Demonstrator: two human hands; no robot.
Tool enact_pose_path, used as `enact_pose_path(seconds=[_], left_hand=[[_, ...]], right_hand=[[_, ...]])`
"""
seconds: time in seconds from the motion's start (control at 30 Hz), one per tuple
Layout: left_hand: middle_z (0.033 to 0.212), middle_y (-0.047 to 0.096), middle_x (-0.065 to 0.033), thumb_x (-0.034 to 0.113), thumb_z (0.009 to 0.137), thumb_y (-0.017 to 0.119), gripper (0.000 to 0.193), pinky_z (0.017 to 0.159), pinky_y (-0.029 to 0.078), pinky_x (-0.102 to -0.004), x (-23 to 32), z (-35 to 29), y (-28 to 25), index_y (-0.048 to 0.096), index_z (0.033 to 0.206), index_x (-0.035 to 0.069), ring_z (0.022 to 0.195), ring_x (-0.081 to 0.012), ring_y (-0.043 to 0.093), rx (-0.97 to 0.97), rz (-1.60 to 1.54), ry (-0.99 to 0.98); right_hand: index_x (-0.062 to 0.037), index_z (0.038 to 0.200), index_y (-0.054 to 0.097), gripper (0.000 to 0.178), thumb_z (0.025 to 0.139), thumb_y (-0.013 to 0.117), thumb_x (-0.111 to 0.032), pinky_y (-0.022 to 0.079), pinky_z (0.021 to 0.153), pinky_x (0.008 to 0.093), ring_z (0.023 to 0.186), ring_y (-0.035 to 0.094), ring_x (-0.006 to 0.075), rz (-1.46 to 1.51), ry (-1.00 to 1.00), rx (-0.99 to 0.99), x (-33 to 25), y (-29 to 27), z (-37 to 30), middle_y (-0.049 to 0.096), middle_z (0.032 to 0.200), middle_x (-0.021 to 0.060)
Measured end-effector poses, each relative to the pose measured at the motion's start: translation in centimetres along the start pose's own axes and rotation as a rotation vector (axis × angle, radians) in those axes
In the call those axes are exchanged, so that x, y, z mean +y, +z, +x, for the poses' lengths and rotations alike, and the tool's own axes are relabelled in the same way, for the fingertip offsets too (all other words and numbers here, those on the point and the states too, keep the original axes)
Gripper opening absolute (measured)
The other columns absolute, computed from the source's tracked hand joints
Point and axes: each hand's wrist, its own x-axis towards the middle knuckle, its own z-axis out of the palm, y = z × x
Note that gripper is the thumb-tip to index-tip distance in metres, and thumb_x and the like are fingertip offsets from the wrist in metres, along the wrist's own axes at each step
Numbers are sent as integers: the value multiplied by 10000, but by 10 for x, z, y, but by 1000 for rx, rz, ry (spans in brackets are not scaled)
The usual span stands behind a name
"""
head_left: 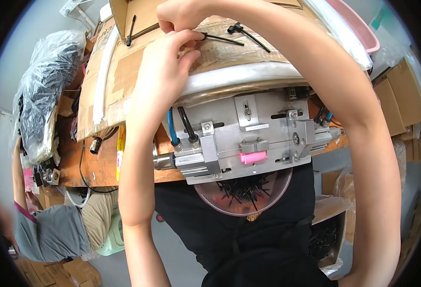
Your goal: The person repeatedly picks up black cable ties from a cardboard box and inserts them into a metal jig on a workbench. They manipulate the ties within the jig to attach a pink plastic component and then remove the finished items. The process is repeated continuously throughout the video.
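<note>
Both my hands meet over the cardboard at the top. My left hand (170, 55) has curled fingers, with its index fingertip at the head of a thin black plastic rod (225, 39). My right hand (179, 16) is closed just beyond it, and whatever its fingers hold is hidden. A second black plastic rod with a wider, T-like head (237, 28) lies to the right. Another black rod (132, 31) leans by the open cardboard box (146, 16). Below my hands sits a metal fixture (229, 143) with cylinders, hoses and a pink block (253, 157).
A clear bowl of black rods (280, 198) rests at my lap under the fixture. White plastic wrap (244, 76) edges the cardboard. A pink basin (366, 36) stands at top right. Another person (52, 229) works at left beside a plastic-covered pile (50, 81). Boxes (397, 100) stand at right.
</note>
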Motion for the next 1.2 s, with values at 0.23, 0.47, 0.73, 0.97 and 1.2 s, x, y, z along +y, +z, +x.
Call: enact_pose_path(seconds=[0.23,0.47,0.73,0.97,1.2], left_hand=[[869,649,-124,1,810,657,255,714,506,-317,-4,27,15,644,1060,49,795,-200,616,-29,51,221],[819,606,-97,-28,819,636,206,669,473,-295,26,-1,-4,615,1014,33,723,-186,568,-161,-102,183],[867,601,-66,-2,643,783,601,716,471,-313,109,-100,23,627,1223,2,767,-208,567,109,-81,173],[887,594,-61,68,616,800,600,676,452,-328,125,-138,47,643,1190,-16,771,-212,533,144,23,198],[896,592,-58,70,581,818,630,662,445,-312,127,-147,44,647,1181,-16,769,-207,519,154,-40,175]], right_hand=[[26,963,681,267,721,672,-88,525,654,319,742,654,208,189,143,509,15,-27,-84,700,816,156],[-10,1047,680,214,881,637,-139,499,676,273,739,635,129,560,330,720,-8,26,-203,705,864,67],[47,1046,602,188,909,641,-75,591,750,301,836,704,216,1722,239,840,-74,88,-236,702,940,183],[34,996,604,176,919,648,-117,600,712,285,809,713,215,1753,383,842,-99,94,-234,707,883,171],[55,972,599,174,903,661,-93,612,694,306,798,712,216,1730,435,775,-108,89,-238,703,854,181]])
